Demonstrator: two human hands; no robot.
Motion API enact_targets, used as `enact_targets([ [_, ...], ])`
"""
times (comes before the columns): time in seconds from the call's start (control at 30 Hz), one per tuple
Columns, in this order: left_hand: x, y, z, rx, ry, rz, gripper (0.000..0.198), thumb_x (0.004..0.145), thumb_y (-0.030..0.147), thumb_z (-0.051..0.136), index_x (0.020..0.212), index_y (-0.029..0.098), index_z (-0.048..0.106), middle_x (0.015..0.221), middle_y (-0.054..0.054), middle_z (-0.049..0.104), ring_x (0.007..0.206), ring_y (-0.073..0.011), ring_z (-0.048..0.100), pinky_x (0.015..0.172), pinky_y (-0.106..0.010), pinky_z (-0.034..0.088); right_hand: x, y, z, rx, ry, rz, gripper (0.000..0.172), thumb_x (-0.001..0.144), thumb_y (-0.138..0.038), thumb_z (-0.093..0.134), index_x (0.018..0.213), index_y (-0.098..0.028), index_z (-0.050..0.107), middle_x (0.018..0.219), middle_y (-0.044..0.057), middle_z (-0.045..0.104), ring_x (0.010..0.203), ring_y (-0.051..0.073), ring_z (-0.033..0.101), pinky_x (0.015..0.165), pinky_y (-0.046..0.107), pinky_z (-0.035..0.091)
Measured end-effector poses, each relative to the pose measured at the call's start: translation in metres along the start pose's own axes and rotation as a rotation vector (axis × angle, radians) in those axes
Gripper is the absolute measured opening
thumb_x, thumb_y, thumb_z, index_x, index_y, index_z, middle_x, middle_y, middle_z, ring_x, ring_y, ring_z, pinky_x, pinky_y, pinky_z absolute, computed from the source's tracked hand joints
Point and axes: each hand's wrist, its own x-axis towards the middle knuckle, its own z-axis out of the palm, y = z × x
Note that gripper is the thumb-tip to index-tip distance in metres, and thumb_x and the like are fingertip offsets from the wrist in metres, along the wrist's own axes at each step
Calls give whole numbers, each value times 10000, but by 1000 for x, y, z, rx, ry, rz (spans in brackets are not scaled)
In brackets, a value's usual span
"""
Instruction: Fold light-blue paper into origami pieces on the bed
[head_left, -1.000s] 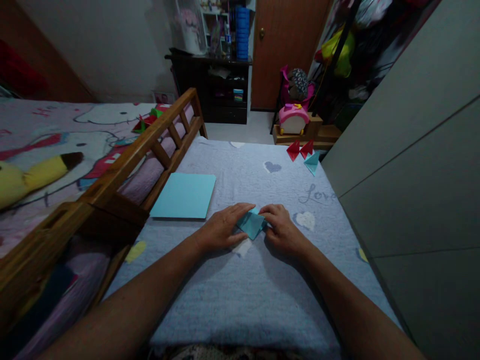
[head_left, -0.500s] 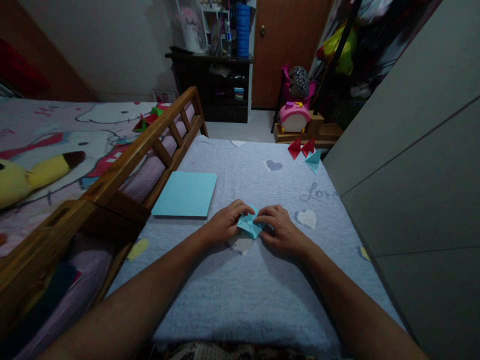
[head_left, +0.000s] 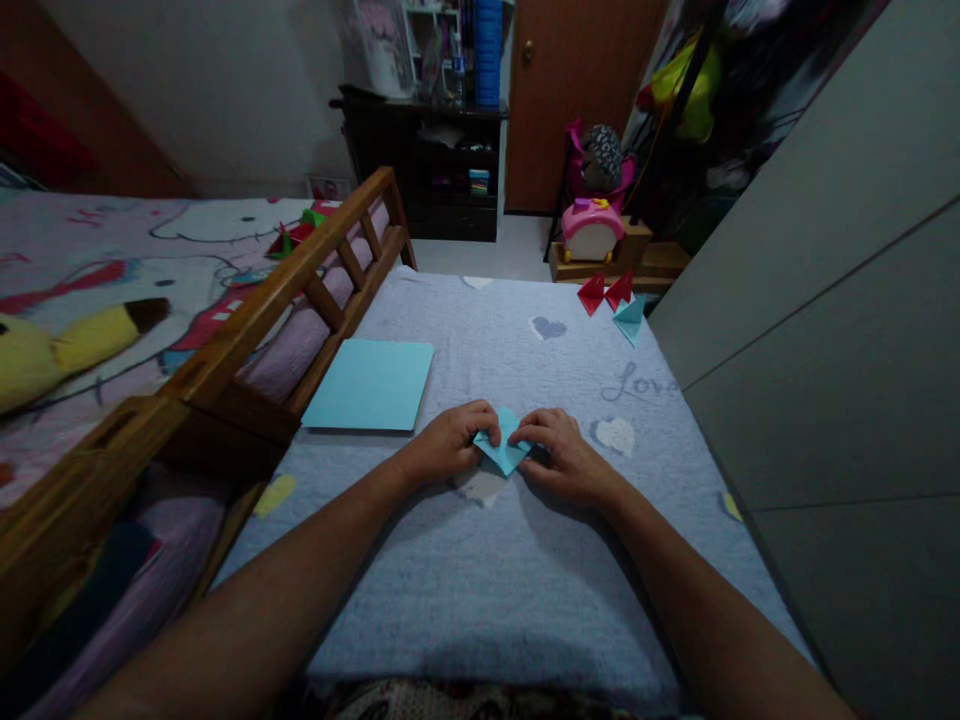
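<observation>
A small folded piece of light blue paper [head_left: 505, 457] lies between my two hands, low over the bed's blue cover [head_left: 480, 570]. My left hand [head_left: 457, 437] grips its left side, the fingers curled over the top. On the right side, my right hand [head_left: 559, 450] pinches the paper with thumb and fingers. Parts of the folds are hidden under my fingertips. Left of my hands rests a stack of square light blue paper [head_left: 371, 385], flat on the cover.
At the far right corner of the bed sit two red folded paper pieces [head_left: 591, 294] and a light blue folded piece [head_left: 630, 320]. A wooden bed rail [head_left: 247, 310] runs along the left. A pale cabinet [head_left: 825, 350] borders the right side.
The left fingers have curled further down over the paper's left part. Its near face now looks flatter. My right hand stays nearly in place.
</observation>
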Motion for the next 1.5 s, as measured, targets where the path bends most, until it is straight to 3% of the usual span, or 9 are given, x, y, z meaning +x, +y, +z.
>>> enact_targets([
  [0.43, 0, -2, 1, -30, -8, -11, 148, 742, 51, 604, 807, 165, 674, 922, -21, 583, 871, -153, 585, 814, -259, 442, 0, 1, 5, -13, 38, -9, 256, 798, -207, 756, 1049, -240, 715, 1109, 76, 611, 1043, 253, 500, 926, 442, 375],
  [0.77, 1, -1, 2, -39, 15, -4, 192, 706, 0, 593, 786, 159, 664, 924, -29, 588, 879, -160, 588, 819, -265, 447, 0, 8, 12, 11, 167, -40, 228, 801, -75, 699, 975, -218, 737, 1033, 75, 616, 997, 238, 518, 896, 423, 415],
  [1.33, 2, 2, -5, 41, -84, 9, 251, 695, -22, 592, 845, 162, 669, 958, -28, 605, 896, -157, 599, 834, -263, 460, 4, 10, 13, -3, 148, 38, 156, 830, -116, 696, 909, -237, 754, 989, 60, 625, 973, 232, 523, 883, 407, 419],
  [1.5, 2, 1, -3, 48, -73, 15, 236, 701, -10, 593, 843, 160, 674, 941, -31, 607, 883, -158, 597, 816, -255, 455, 0, 3, 11, -22, 151, 7, 196, 813, -132, 721, 963, -257, 742, 1074, 66, 600, 1042, 243, 503, 923, 423, 393],
])
